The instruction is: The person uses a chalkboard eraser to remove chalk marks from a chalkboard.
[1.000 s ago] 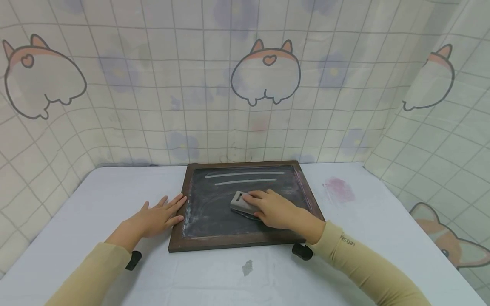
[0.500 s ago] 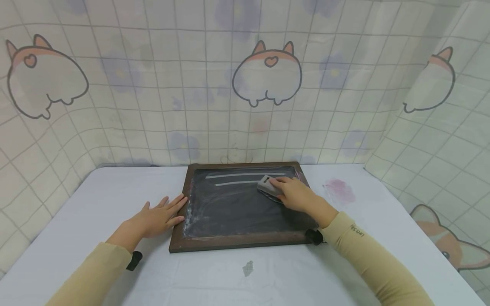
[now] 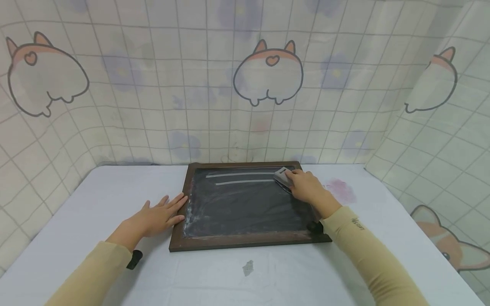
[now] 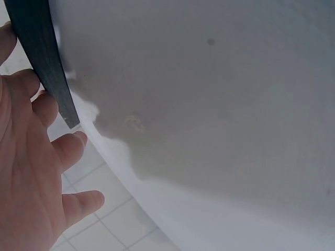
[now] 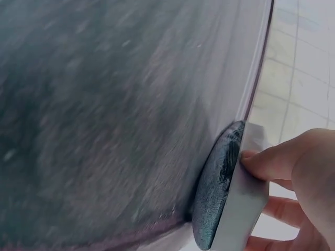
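A blackboard (image 3: 245, 212) in a brown wooden frame lies on the white table, with two pale chalk lines (image 3: 245, 182) across its far part. My right hand (image 3: 309, 187) grips a grey chalkboard eraser (image 3: 283, 175) at the board's far right, over the right ends of those lines. In the right wrist view the eraser's dark felt pad (image 5: 214, 193) meets the board near its frame, thumb on one side of the grey body. My left hand (image 3: 155, 219) rests with straight, spread fingers on the left frame edge; in the left wrist view its fingertips touch the frame (image 4: 44, 63).
The white table (image 3: 245, 289) carries a pink smudge (image 3: 340, 191) right of the board and a small grey patch (image 3: 248, 267) in front. Behind stands a grid-patterned curtain (image 3: 206, 127) with dog drawings. A black wrist device (image 3: 134, 259) sits under the left wrist.
My right hand has carried the eraser from the board's middle to its far right corner. The left hand has stayed at the left frame edge.
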The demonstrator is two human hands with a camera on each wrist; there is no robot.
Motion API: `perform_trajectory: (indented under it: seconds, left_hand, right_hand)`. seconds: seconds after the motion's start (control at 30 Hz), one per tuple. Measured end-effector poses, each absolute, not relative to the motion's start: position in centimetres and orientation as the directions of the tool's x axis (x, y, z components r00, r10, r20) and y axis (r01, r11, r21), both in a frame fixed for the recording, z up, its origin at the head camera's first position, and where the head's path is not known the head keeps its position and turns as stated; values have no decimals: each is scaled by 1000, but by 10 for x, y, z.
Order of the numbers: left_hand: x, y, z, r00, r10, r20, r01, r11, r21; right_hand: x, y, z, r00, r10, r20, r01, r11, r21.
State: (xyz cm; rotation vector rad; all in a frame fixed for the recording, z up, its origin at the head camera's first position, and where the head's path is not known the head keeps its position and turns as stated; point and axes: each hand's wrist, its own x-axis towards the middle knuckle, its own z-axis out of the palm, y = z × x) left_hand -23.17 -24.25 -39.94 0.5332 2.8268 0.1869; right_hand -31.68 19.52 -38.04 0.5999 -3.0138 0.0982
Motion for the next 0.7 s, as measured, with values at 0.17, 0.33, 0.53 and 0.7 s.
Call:
perform_trajectory:
  seconds: [0.17,0.33,0.53,0.7]
  left_hand:
    - [-232,-243,-398,-897,378,-229,342,922,183]
    - [-232,-245,-398,-895,387,-221,347,916,200]
    - [-230,-246,-397,-896,390,-211,349,914,208]
    - [-231,-244,-398,-894,391,-220,349,914,207]
  right_hand:
    - [-318,188,-381,-925,-370,88,-375,926,-49]
    - [-318,175,-376,-922,-376,92,-379,925,-20]
    - [-319,157,-373,-926,-372,58,-372,928,8]
    - [-319,147,-376,-923,-382,48,-381,924,21]
